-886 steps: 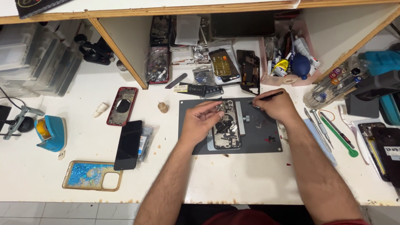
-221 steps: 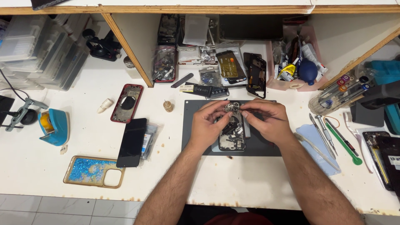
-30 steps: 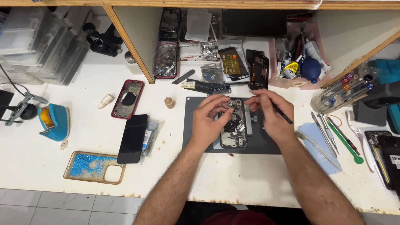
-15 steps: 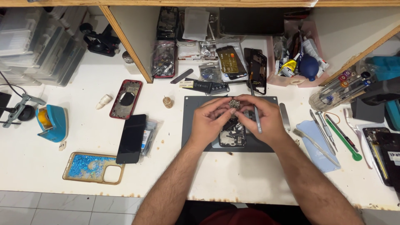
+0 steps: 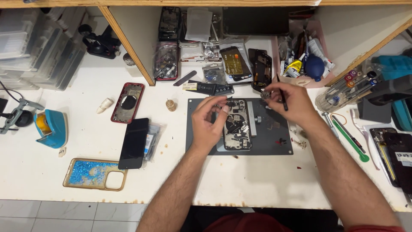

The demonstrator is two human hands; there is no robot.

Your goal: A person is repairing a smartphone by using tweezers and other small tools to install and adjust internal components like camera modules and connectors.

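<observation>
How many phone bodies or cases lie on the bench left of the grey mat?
3: red frame, black phone below it, glitter case nearest the edge. Shelf clutter may hide more.

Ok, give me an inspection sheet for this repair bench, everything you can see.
Surface: white worktop, stained along the front edge; dark grey rectangular mat in the middle.
Job's things: opened phone chassis on the mat; small metal part and thin black tool in the right hand.
Clutter: red phone frame, black phone, glittery blue case, green pry tool.
Grippers: left hand over the chassis; right hand raised at the mat's top edge.
Cables: black lead, far left.
Surroundings: wooden shelf with phone parts.
</observation>
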